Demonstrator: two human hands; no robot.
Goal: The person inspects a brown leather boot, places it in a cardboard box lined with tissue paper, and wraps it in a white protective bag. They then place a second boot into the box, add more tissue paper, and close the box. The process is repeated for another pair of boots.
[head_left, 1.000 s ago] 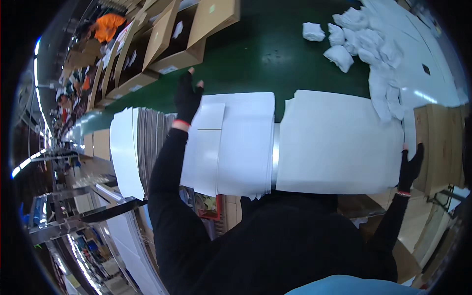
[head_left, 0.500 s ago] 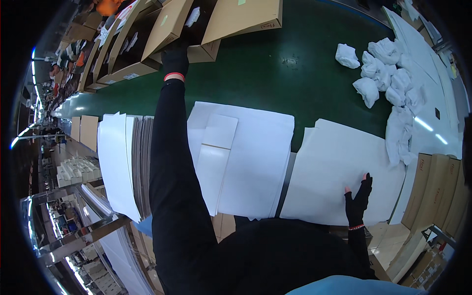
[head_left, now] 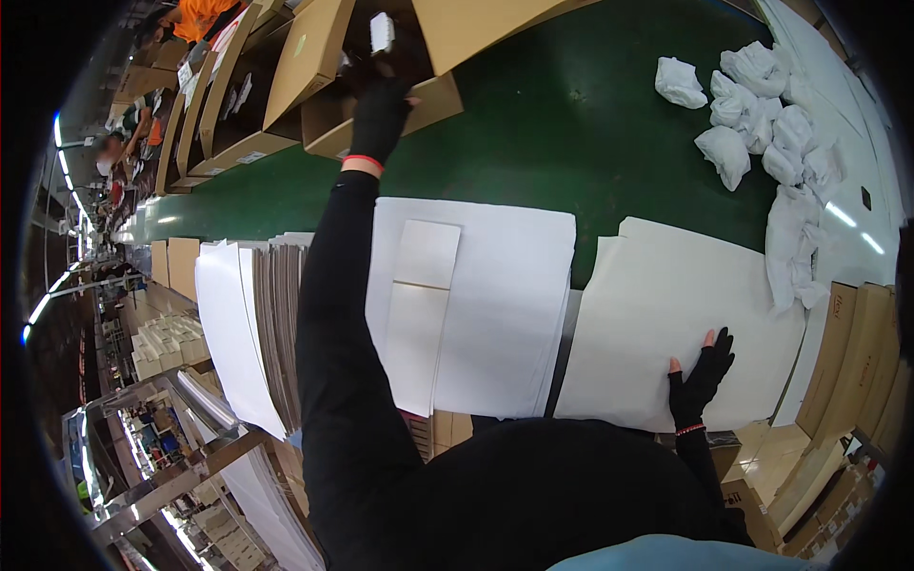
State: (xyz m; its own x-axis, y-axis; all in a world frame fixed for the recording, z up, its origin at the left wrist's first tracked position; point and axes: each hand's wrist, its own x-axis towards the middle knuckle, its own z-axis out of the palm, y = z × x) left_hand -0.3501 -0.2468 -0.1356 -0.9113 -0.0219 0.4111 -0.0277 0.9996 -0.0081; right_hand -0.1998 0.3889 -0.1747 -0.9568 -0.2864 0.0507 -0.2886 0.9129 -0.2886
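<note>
My left hand [head_left: 381,119], in a black fingerless glove with a red wristband, reaches over the near wall of an open cardboard carton [head_left: 440,105]. Its thumb tip shows at the side, but the other fingers blur into the carton's dark inside, so its grip cannot be told. A small white item [head_left: 382,32] lies in that carton beyond the fingers. My right hand [head_left: 702,381], gloved the same way, rests open on a stack of large white sheets [head_left: 657,285], fingers spread. Between my arms lies another white sheet stack [head_left: 505,285] with two small white rectangular pieces [head_left: 419,324] on top.
More open cartons [head_left: 243,105] stand in a row at the far left of the green table [head_left: 571,152]. Several white wrapped bundles [head_left: 724,157] sit at the far right. A thick pile of sheets [head_left: 233,324] is left of my arm; folded cartons [head_left: 838,371] stand at right.
My left hand has shifted slightly right at the carton, and its thumb now shows. The view has tilted a little. My right hand stays spread on the sheets.
</note>
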